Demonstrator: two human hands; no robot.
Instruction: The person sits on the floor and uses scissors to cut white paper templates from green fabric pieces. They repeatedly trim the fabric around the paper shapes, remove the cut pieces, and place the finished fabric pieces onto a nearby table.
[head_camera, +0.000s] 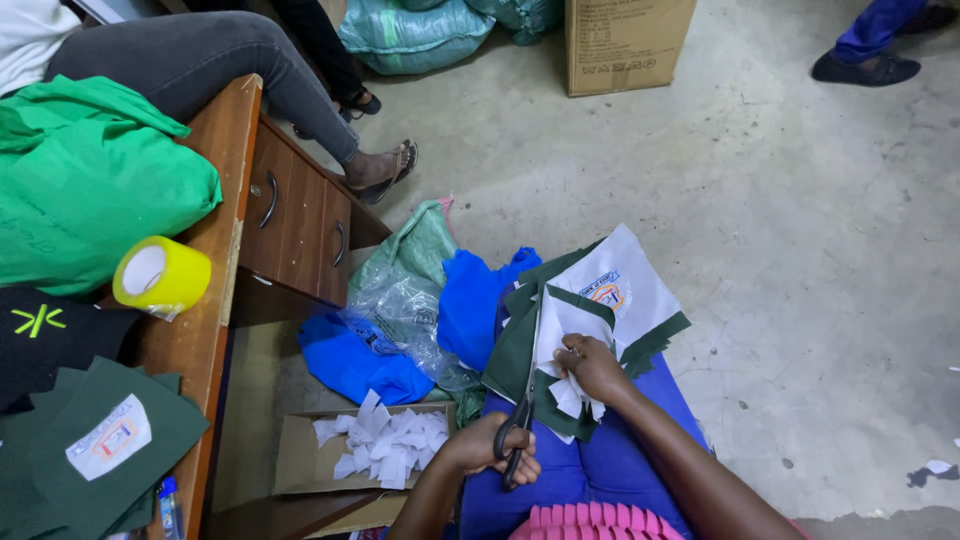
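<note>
Left hand (497, 447) fingers clamped in handles of scissors (522, 400), blades on green-and-white fabric patch (600, 300) on lap. Right hand (592, 366) fingers pinch patch's white edge. Cardboard box (300, 460) of white scraps (385, 445) left, beside wooden table (215, 200).

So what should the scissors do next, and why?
Probably close the blades for another short snip. The left hand holds the scissors with the blades lying along the white backing of the green cloth piece, while the right hand pinches that piece steady, with white scraps bunched under it.
</note>
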